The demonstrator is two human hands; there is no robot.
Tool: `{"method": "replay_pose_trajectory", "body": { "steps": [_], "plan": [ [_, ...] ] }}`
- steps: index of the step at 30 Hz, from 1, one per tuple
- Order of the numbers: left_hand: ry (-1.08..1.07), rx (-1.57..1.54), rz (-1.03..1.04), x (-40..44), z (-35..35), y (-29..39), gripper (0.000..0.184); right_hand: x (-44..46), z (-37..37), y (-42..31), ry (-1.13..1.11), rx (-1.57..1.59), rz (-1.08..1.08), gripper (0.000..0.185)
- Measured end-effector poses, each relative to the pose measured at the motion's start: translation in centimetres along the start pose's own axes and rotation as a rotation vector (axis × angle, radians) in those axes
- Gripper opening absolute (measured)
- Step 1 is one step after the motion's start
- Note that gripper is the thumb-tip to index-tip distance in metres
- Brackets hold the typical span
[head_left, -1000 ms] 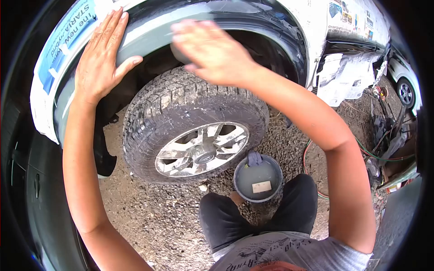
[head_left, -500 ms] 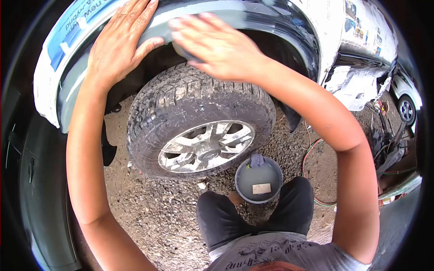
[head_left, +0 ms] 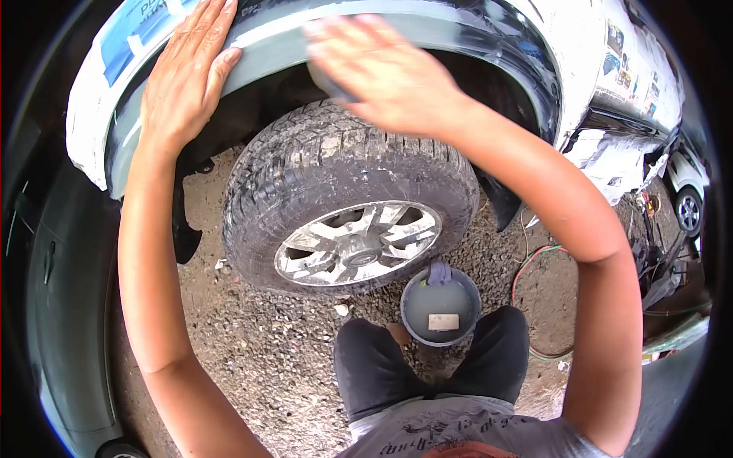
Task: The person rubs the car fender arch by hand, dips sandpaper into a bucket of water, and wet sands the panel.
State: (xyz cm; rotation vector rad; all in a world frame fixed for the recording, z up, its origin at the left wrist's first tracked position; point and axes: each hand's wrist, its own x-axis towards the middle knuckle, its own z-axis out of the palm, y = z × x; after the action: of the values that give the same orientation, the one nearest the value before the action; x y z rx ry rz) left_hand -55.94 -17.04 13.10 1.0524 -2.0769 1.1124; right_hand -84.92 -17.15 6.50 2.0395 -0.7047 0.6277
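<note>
My left hand (head_left: 185, 80) lies flat on the left part of the grey fender arch (head_left: 263, 62), fingers stretched out and holding nothing. Motion blurs my right hand (head_left: 385, 76), which is pressed over the arch above the tire. Under its palm shows the edge of a thin grey piece (head_left: 330, 82) that looks like sandpaper; most of it is hidden. Below both hands stands the muddy tire (head_left: 343, 164) with its silver wheel rim (head_left: 359, 244).
Between my knees stands a round bucket (head_left: 403, 309) of cloudy water with a grey cloth (head_left: 438, 273) over its rim and a light rectangular block (head_left: 443, 321). Masking paper (head_left: 622, 76) covers nearby bodywork. A red-green hose (head_left: 523, 267) lies on gravel. A dark car (head_left: 72, 305) stands left.
My right hand has shifted slightly to the right along the arch with the grey piece. The left hand stays flat on the fender, a little further left. The whole view has shifted slightly.
</note>
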Motion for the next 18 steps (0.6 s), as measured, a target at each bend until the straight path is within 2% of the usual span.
{"method": "replay_pose_trajectory", "body": {
  "steps": [2,4,5,8,10,12,13,15,18],
  "plan": [
    [0.023,-0.042,-0.024,-0.1,0.2,-0.1,0.06,2.7,0.6,-1.7,0.038,0.022,-0.086,0.077],
    [0.008,-0.031,-0.055,-0.5,-0.1,-0.4,0.06,2.1,-0.2,0.2,-0.031,-0.059,-0.167,0.075],
    [0.001,-0.023,-0.076,-0.9,-0.2,-0.9,0.059,1.0,-0.9,1.3,-0.067,0.012,-0.11,0.073],
    [0.128,0.011,-0.118,-3.0,1.2,-2.9,0.058,-5.0,-2.8,5.2,-0.116,-0.137,-0.093,0.073],
    [0.093,0.002,-0.106,-2.8,0.1,-2.2,0.056,-4.9,-2.0,3.7,-0.024,-0.096,-0.022,0.073],
    [0.085,-0.018,-0.091,-2.8,0.2,-2.6,0.055,-1.2,-0.5,0.8,-0.039,-0.06,-0.061,0.072],
    [0.116,-0.018,-0.086,-3.0,1.0,-3.3,0.055,1.4,1.0,-1.5,0.02,-0.01,-0.115,0.077],
    [0.115,-0.061,-0.046,-3.0,1.6,-4.7,0.056,6.3,3.0,-5.5,0.123,0.082,-0.168,0.069],
    [0.164,-0.182,0.038,-3.0,2.3,-6.1,0.055,8.8,3.4,-7.5,0.163,0.02,-0.236,0.066]
  ]
}}
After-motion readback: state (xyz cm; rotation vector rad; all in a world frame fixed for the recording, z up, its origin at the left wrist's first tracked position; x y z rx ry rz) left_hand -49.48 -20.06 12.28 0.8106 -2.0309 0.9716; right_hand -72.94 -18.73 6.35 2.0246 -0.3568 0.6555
